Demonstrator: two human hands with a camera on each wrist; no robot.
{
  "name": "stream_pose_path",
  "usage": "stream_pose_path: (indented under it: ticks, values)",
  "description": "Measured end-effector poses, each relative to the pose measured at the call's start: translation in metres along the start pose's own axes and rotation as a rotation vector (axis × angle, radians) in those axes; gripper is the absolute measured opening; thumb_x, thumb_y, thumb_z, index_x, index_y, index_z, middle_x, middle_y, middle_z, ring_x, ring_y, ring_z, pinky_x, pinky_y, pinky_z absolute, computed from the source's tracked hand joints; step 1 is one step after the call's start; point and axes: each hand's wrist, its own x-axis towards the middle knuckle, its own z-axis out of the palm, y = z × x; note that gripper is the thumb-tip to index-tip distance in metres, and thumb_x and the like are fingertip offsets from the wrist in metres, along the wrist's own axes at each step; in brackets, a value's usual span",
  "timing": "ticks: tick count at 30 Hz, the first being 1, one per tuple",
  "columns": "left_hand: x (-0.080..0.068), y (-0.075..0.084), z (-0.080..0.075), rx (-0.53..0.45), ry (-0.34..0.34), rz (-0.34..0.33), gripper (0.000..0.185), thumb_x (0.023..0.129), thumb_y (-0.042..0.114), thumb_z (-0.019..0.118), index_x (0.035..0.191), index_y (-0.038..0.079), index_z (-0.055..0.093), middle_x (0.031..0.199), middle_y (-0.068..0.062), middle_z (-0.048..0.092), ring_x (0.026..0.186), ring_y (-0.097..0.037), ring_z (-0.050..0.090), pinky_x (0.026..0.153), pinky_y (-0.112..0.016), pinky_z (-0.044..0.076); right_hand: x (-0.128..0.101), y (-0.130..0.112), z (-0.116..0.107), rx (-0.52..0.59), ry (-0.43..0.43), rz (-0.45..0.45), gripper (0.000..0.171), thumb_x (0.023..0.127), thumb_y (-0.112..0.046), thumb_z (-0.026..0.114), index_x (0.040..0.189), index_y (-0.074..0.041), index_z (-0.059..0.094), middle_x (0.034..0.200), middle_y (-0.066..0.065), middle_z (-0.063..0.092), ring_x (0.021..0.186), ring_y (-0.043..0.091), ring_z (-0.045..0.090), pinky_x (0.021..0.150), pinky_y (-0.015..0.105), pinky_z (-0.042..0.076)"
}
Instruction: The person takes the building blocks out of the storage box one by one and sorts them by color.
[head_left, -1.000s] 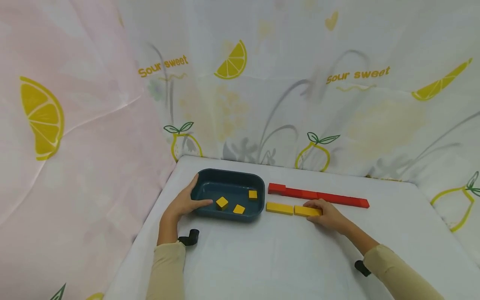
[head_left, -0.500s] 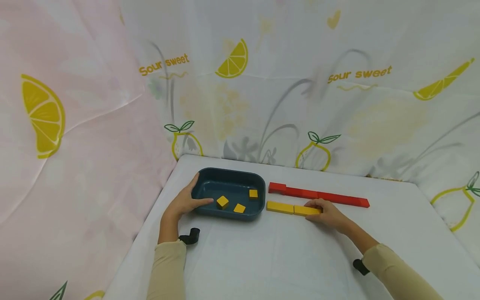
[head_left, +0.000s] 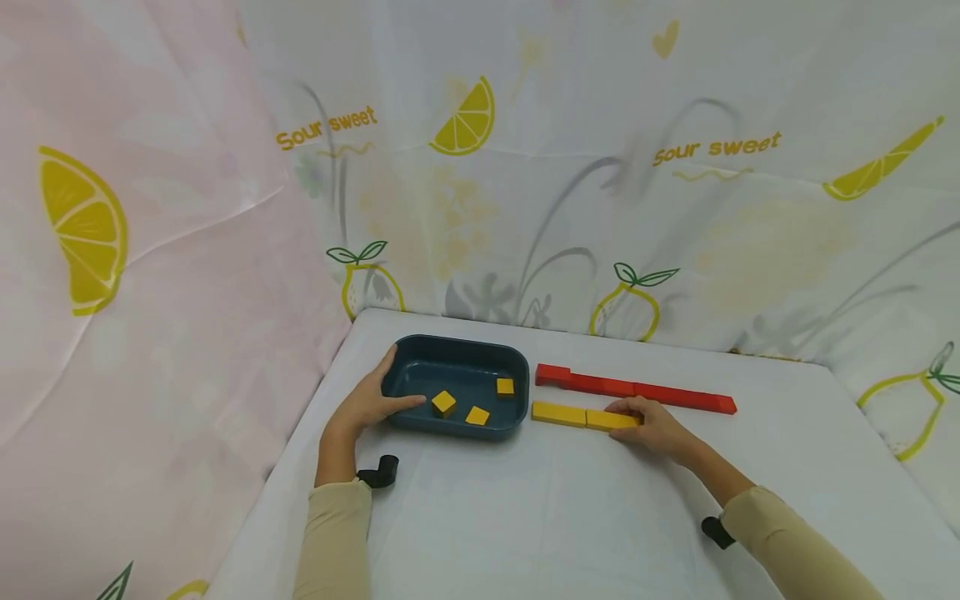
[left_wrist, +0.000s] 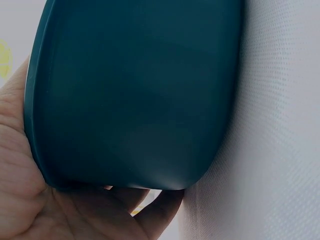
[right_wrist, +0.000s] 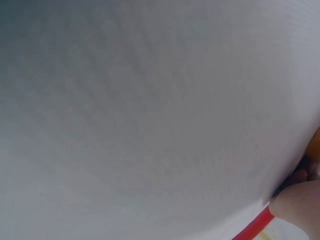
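Observation:
My left hand grips the left end of a dark teal rectangular tub, thumb along the near rim and fingers round the outer wall. The left wrist view shows the tub's wall against the palm. Inside the tub lie three yellow cubes, one of them a tilted cube. My right hand pinches the right end of a yellow bar block on the table. Another yellow bar block lies end to end with it, close to the tub's right side.
Behind the yellow bars runs a row of red blocks, with a taller red block at its left end. The white-covered table meets a lemon-print curtain at the back and left.
The right-hand yellow bar has shifted slightly left, and the narrow gap between the two bars has closed. My left hand and the tub stay in place.

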Motion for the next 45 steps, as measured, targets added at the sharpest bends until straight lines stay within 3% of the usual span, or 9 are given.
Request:
stream_pose_path:
  ticks: [45]
  values:
    - [0.0030,-0.0004,-0.0004,-0.016,-0.005,0.003,0.118,0.080,0.050,0.079,0.158,0.033,-0.008,0.167,-0.013,0.002,0.152,-0.043,0.007,0.118,-0.066,0.017,0.0018,0.0026,-0.0006,0.014,0.005,-0.030,0.040,0.085,-0.022,0.078,0.124,-0.014,0.069,0.121,0.009,0.061,0.109,0.025,0.050,0.094,0.039,0.050]
